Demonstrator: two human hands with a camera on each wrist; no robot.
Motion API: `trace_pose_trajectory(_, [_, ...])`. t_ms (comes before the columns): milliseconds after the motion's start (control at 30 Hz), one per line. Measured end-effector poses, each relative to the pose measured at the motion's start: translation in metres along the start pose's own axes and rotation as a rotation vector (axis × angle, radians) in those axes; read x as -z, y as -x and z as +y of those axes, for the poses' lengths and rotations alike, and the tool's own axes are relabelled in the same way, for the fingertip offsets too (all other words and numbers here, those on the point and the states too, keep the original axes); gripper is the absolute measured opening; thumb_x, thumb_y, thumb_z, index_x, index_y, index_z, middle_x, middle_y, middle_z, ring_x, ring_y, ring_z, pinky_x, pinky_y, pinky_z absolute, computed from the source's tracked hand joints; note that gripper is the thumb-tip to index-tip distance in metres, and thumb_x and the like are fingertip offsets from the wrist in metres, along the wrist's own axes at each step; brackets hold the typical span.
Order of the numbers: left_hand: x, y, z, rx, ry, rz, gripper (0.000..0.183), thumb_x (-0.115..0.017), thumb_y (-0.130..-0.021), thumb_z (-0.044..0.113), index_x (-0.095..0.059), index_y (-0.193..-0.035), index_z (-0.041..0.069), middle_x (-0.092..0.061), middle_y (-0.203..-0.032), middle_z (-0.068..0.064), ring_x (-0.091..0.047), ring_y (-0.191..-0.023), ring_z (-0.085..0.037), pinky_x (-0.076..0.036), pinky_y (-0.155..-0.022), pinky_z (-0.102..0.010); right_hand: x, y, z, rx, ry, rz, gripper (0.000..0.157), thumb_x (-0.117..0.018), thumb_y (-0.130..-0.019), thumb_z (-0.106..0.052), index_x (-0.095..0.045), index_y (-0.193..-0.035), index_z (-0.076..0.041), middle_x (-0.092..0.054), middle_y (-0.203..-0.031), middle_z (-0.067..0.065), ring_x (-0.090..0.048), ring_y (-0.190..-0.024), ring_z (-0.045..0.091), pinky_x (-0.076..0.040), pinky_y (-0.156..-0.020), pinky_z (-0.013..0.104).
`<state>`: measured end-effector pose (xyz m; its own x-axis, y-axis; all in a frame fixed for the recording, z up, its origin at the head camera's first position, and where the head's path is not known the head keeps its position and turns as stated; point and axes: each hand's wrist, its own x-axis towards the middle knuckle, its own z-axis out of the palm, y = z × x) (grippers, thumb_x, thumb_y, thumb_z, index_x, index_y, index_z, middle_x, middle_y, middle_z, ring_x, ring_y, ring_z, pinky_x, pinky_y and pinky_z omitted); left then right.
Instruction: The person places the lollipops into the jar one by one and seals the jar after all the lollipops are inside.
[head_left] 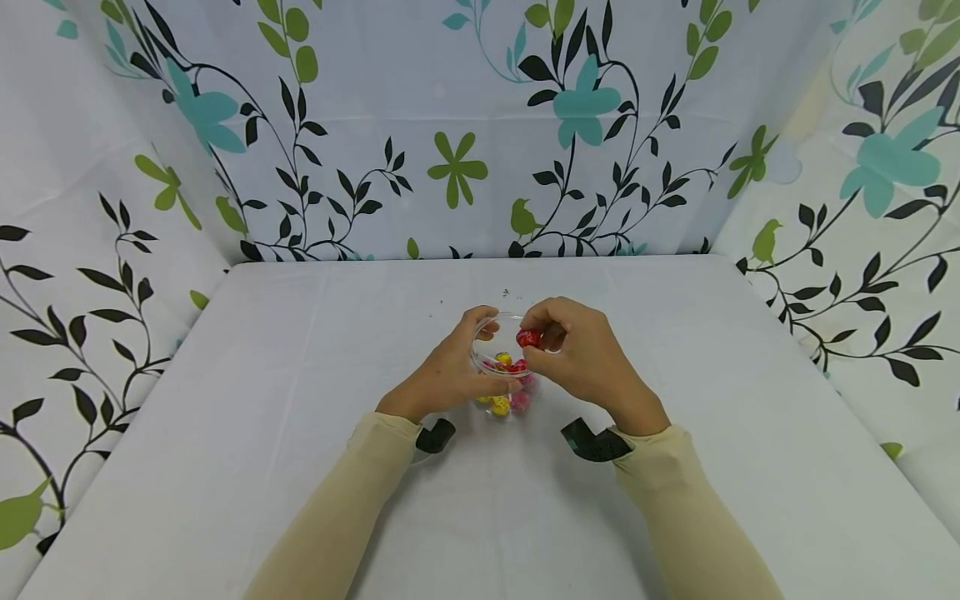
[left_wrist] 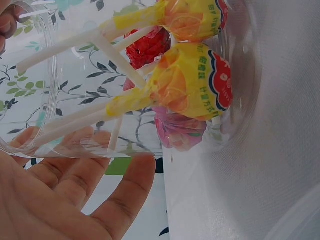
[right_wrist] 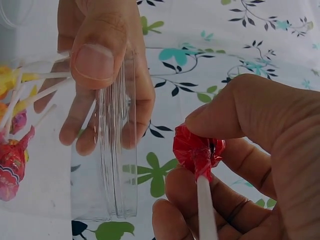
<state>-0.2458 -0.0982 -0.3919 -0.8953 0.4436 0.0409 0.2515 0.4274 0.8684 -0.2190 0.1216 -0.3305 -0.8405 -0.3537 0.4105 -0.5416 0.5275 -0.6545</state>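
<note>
A clear plastic jar [right_wrist: 117,175] is held by my left hand [head_left: 446,367], thumb on one side and fingers on the other. Inside it lie several wrapped lollipops: a yellow lollipop [left_wrist: 192,82] in front, a pink lollipop [left_wrist: 180,131] and a red one behind. Just over the jar's open mouth in the head view, my right hand [head_left: 588,354] pinches another red lollipop [right_wrist: 192,152] by its wrapped head between thumb and fingers. Its white stick [right_wrist: 206,210] points away from the fingertips in the right wrist view. That lollipop appears apart from the jar rim.
A white cloth-covered table [head_left: 262,433] lies under both hands. Beside my left wrist, the curved edge of a clear round piece [left_wrist: 300,215] rests on it. A few small dark specks [head_left: 506,292] show beyond the jar. Leaf-patterned curtains [head_left: 345,125] stand around the back and sides.
</note>
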Motion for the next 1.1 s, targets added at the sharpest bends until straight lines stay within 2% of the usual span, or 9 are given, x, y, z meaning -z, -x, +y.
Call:
trace_pose_trajectory(367, [-0.0003, -0.0009, -0.0017, -0.006, 0.000, 0.002, 0.100, -0.089, -0.082, 0.043, -0.025, -0.158, 0.032, -0.044, -0.159, 0.001, -0.042, -0.146, -0.021, -0.037, -0.116, -0.062, -0.0016, -0.0022, -0.0015, 0.000, -0.009, 0.005, 0.022, -0.078, -0.084, -0.001, -0.072, -0.104, -0.005, -0.071, -0.099, 0.004, -0.064, -0.082, 0.018, -0.060, -0.073, 0.037])
trace_pose_trajectory(733, [0.0003, -0.0013, -0.0015, -0.008, -0.005, 0.002, 0.101, -0.089, -0.082, 0.040, -0.025, -0.159, 0.029, -0.044, -0.158, 0.000, -0.043, -0.146, -0.021, -0.037, -0.116, -0.062, -0.0038, -0.0043, -0.0003, 0.002, 0.000, 0.001, 0.022, -0.076, -0.084, 0.000, -0.072, -0.105, -0.005, -0.072, -0.099, 0.006, -0.064, -0.082, 0.019, -0.059, -0.074, 0.036])
trace_pose_trajectory(933, [0.0004, -0.0013, -0.0029, -0.013, 0.006, -0.001, 0.100, -0.089, -0.082, 0.042, -0.025, -0.158, 0.031, -0.044, -0.159, 0.000, -0.042, -0.146, -0.020, -0.037, -0.116, -0.061, -0.0056, -0.0049, -0.0010, -0.001, -0.008, -0.003, 0.023, -0.075, -0.085, 0.001, -0.072, -0.107, -0.003, -0.071, -0.101, 0.008, -0.065, -0.085, 0.022, -0.060, -0.077, 0.042])
trace_pose_trajectory(1100, [0.0007, -0.0014, -0.0032, -0.018, 0.016, -0.006, 0.102, -0.090, -0.081, 0.043, -0.025, -0.158, 0.031, -0.043, -0.161, -0.007, -0.041, -0.147, -0.023, -0.036, -0.116, -0.063, -0.0054, -0.0045, -0.0001, 0.000, 0.026, 0.010, 0.029, -0.076, -0.086, -0.002, -0.070, -0.114, -0.003, -0.067, -0.108, 0.010, -0.064, -0.094, 0.027, -0.059, -0.083, 0.048])
